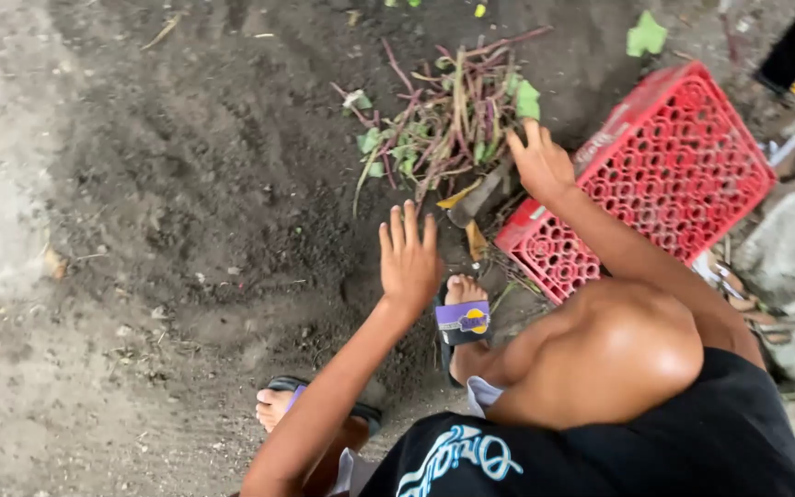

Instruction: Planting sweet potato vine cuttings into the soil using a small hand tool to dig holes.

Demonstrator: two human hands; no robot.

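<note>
Dark, loose soil (204, 175) covers the ground, turning to paler, gritty dirt along the left edge. Squatting over it, the person reaches forward with both hands. Their left hand (409, 258) hovers flat above the soil with fingers spread and released, grasping nothing, just in front of the right foot in its black sandal with a purple strap (462, 317). Their right hand (541, 164) stretches further out, fingers open, its fingertips touching the near right edge of a pile of purple-stemmed plant cuttings (443, 124) with green leaves that lies on the soil ahead. Just below that hand, between the pile and the sandal, lies a small trowel-like tool (480, 196) with a grey blade; I cannot tell whether the hand touches it. Beside the right forearm a red plastic crate (683, 161) lies tipped on the ground, its lattice side facing up. One loose green leaf (646, 37) rests on the soil beyond the crate. At bottom left, the other foot wears a second sandal (305, 396).
</note>
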